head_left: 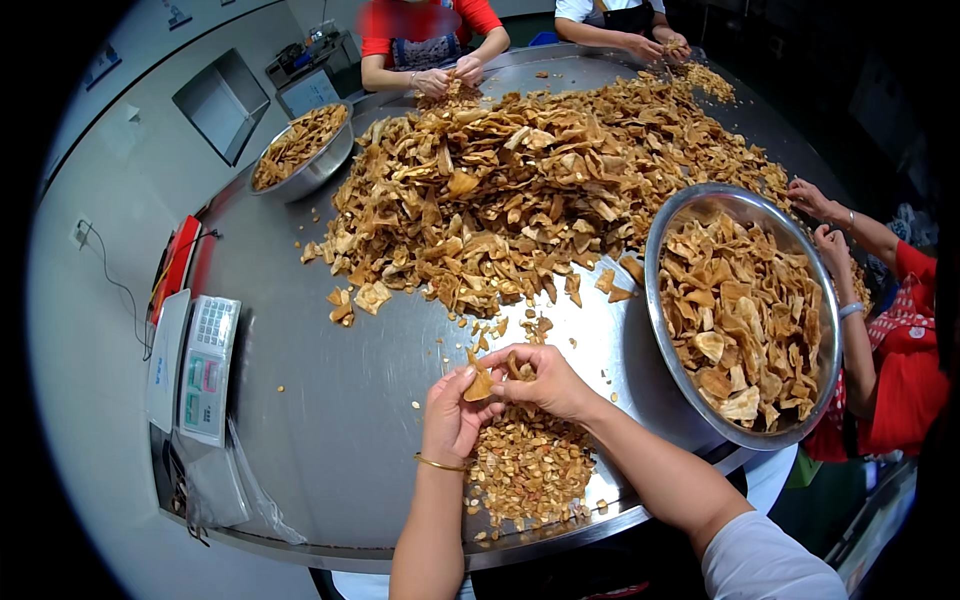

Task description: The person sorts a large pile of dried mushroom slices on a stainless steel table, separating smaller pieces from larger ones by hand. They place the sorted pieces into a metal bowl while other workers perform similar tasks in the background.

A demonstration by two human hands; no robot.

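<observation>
Over the near part of the steel table, my left hand (455,410) pinches a flat, brown dried slice (479,385) between thumb and fingers. My right hand (548,385) meets it from the right, its fingers closed round a curled dried piece (519,368) of the same kind. Just below both hands lies a pile of small, pale, flat bits (525,470), some partly hidden by my right hand and forearm. Beyond my fingers, a large heap of brown dried slices (520,190) spreads across the table.
A big steel bowl of slices (652,290) stands at the right, another bowl (330,165) at the far left. A digital scale (208,370) and plastic bags (215,485) sit on the left. Co-workers' hands (450,78) (660,45) (825,225) work around the steel table (330,430).
</observation>
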